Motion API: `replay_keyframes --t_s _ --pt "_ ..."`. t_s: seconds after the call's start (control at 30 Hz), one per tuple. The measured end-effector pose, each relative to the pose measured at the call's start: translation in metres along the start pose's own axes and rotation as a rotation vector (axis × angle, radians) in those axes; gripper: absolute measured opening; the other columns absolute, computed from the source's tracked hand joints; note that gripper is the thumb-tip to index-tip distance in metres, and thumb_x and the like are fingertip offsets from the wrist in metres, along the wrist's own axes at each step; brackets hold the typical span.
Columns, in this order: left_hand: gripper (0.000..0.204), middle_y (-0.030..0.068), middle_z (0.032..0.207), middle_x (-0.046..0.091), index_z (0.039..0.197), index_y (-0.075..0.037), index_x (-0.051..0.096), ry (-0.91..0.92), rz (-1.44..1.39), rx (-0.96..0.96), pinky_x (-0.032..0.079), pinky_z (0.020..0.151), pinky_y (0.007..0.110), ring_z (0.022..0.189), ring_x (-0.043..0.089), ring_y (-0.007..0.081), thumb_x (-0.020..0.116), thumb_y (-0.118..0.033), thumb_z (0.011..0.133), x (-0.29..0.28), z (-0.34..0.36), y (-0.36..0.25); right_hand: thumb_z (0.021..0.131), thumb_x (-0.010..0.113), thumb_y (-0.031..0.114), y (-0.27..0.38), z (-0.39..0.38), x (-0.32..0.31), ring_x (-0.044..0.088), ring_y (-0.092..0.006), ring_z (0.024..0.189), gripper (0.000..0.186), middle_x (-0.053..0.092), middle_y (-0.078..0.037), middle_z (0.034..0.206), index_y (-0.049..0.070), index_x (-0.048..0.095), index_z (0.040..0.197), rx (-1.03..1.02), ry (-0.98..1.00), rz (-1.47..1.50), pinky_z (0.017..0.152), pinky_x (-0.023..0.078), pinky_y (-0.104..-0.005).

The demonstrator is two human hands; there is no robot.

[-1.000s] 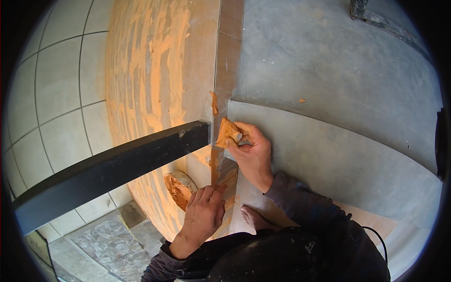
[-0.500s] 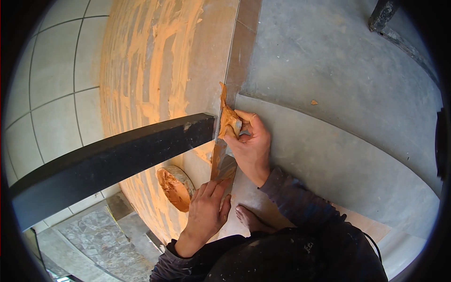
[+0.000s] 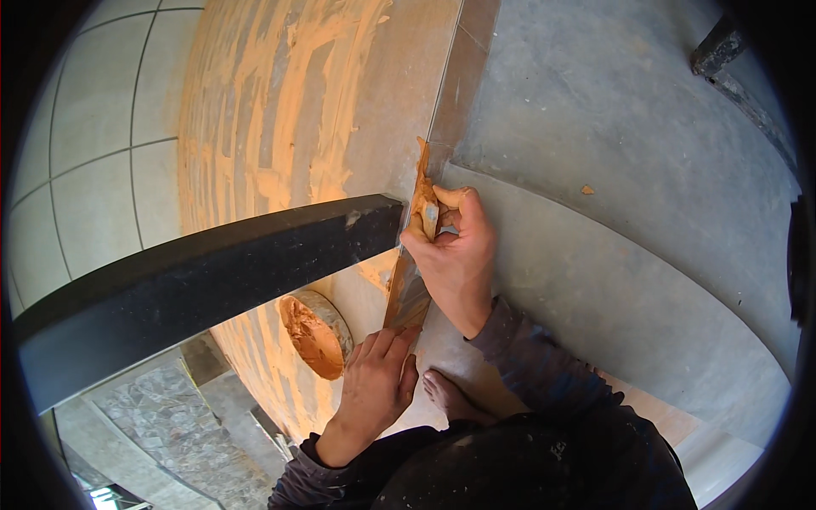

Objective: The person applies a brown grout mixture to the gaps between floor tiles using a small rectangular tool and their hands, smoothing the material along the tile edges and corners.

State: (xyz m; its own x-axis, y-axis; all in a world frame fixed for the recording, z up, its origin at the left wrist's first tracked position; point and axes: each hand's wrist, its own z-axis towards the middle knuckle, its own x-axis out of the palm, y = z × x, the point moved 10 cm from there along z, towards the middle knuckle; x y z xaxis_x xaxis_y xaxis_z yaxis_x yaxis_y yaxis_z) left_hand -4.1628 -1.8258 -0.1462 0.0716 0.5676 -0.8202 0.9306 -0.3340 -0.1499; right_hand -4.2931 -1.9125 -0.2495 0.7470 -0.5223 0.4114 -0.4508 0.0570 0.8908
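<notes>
My right hand point(image 3: 455, 255) pinches a small scraper point(image 3: 431, 211) between thumb and fingers. Orange paste coats the scraper, and its exact shape is partly hidden by the fingers. The scraper is against the long tiled edge point(image 3: 444, 102), just beside the end of a black beam point(image 3: 212, 263). A streak of paste runs up the edge above it. My left hand point(image 3: 374, 387) lies on the nearer part of the same edge, fingers stretched out and holding nothing. Close to its fingertips stands a round tub point(image 3: 346, 330) with orange paste point(image 3: 310, 336) inside.
On the left, orange paste streaks a tiled surface point(image 3: 280, 127), with pale wall tiles point(image 3: 93, 110) beyond. To the right spreads a grey curved step point(image 3: 595, 280) with a small orange crumb point(image 3: 587, 189) above it. A dark metal leg point(image 3: 718, 47) stands at upper right. My bare foot point(image 3: 446, 395) is below.
My right hand has turned the scraper, so it now shows more edge-on against the tiled edge. My left hand stays in place. The whole view has shifted slightly.
</notes>
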Motion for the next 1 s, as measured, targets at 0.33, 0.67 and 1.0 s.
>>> replay_keyframes --t_s 0.33,0.67,1.0 --pt "0.054 0.0183 0.117 0.063 0.129 -0.001 0.061 -0.016 -0.038 -0.026 0.052 0.093 0.048 0.109 0.06 0.0393 0.059 0.007 0.076 -0.008 -0.012 0.024 0.074 0.074 -0.003 0.002 -0.005 0.023 0.061 -0.0236 0.071 0.033 0.056 -0.013 0.086 0.0 0.054 0.099 -0.004 -0.006 -0.153 0.064 0.051 -0.0346" --pt "0.057 0.0146 0.118 0.062 0.132 -0.005 0.059 -0.019 -0.017 -0.013 0.05 0.095 0.046 0.108 0.059 0.0356 0.065 0.002 0.076 -0.011 -0.038 0.005 0.078 0.075 -0.005 0.002 -0.02 -0.002 0.065 -0.0143 0.08 0.034 0.064 -0.009 0.09 -0.006 0.058 0.107 0.186 -0.005 0.153 0.068 0.054 -0.0284" --pt "0.057 0.0143 0.118 0.062 0.132 -0.005 0.059 -0.032 -0.034 -0.023 0.05 0.094 0.046 0.107 0.059 0.0364 0.065 0.003 0.076 -0.015 -0.045 -0.008 0.075 0.078 -0.005 0.031 -0.027 -0.006 0.063 -0.0257 0.081 0.039 0.057 -0.013 0.096 -0.005 0.064 0.111 -0.089 -0.049 -0.142 0.068 0.055 -0.035"
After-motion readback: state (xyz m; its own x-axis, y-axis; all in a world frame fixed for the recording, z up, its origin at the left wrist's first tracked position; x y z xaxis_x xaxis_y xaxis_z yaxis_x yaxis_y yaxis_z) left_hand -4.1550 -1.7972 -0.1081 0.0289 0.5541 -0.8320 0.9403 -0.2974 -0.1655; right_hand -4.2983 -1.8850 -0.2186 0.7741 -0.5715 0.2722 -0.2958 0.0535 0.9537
